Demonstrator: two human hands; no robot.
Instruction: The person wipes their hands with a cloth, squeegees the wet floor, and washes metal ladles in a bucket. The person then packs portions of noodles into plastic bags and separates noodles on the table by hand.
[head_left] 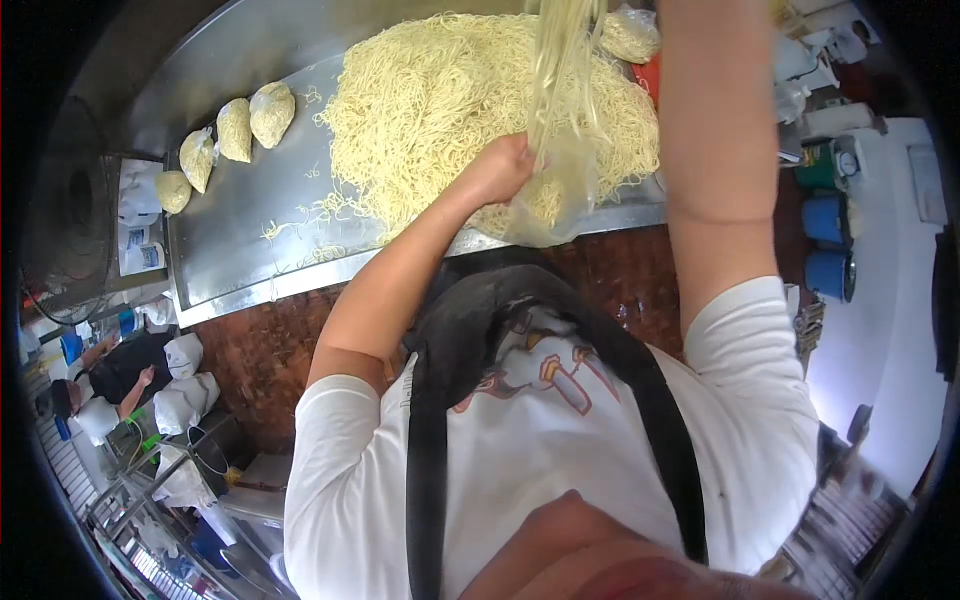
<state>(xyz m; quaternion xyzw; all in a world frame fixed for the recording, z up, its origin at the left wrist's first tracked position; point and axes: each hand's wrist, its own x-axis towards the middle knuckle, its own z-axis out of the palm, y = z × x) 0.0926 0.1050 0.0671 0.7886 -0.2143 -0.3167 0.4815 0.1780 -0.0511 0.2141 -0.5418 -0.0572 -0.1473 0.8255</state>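
Observation:
My left hand (503,168) is closed on the rim of a clear plastic bag (560,205) at the near edge of the metal table. Some noodles show inside the bag. A long bundle of noodles (566,75) hangs from the top of the view down to the bag's mouth, blurred by motion. My right forearm (720,120) is raised on the right; its hand lies beyond the top edge of the view. Behind the bag spreads a large heap of loose yellow noodles (430,100).
Several filled noodle bags, one a tied bag (271,114), line the left of the metal table (225,255). Another filled bag (630,36) sits behind the heap, near something red (648,78). Blue buckets (828,276) stand right. At far left a person (120,375) is by white sacks (187,402).

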